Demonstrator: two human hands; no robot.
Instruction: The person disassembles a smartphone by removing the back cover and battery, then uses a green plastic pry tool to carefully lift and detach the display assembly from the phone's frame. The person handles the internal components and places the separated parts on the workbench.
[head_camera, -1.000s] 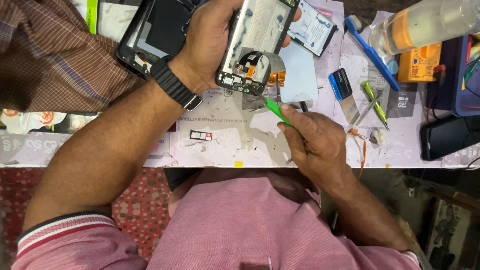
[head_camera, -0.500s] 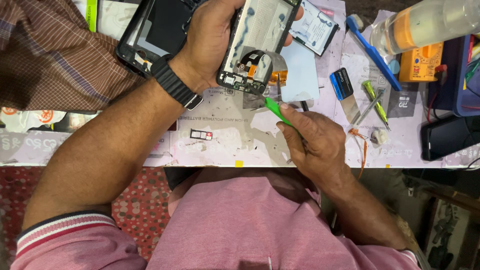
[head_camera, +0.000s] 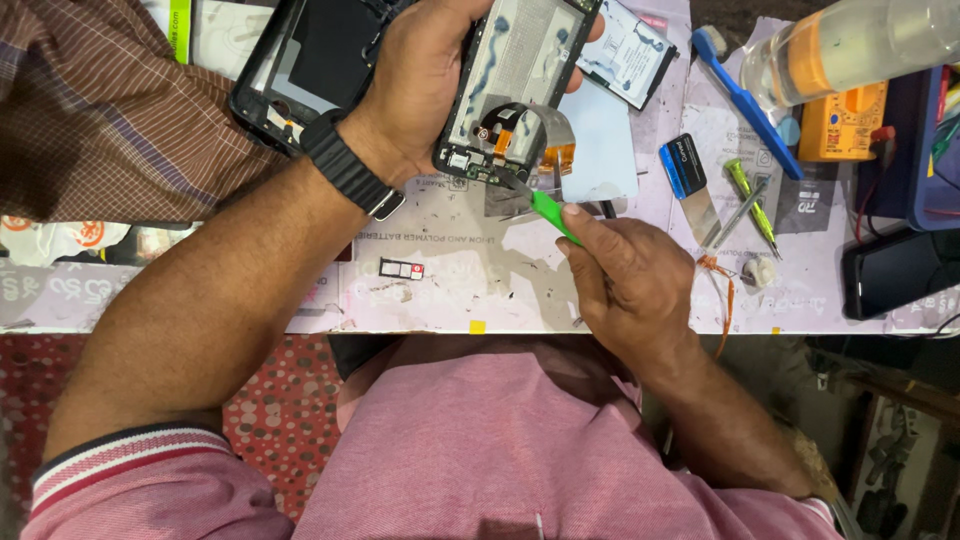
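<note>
From the head camera, my left hand grips the opened phone, raised over the desk. My right hand pinches a green pry tool, tip at the lower circuit board. I judge light, shallow levering safest near the orange flex cable.

Two opened phones, one green pry tool, one blue toothbrush, one bottle.

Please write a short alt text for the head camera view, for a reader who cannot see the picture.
Seen from above, the left hand grips an opened phone frame over a work mat, while the right hand holds a green pry tool whose tip touches the frame's lower edge. A blue brush, a scraper and a clear bottle lie to the right.
</note>
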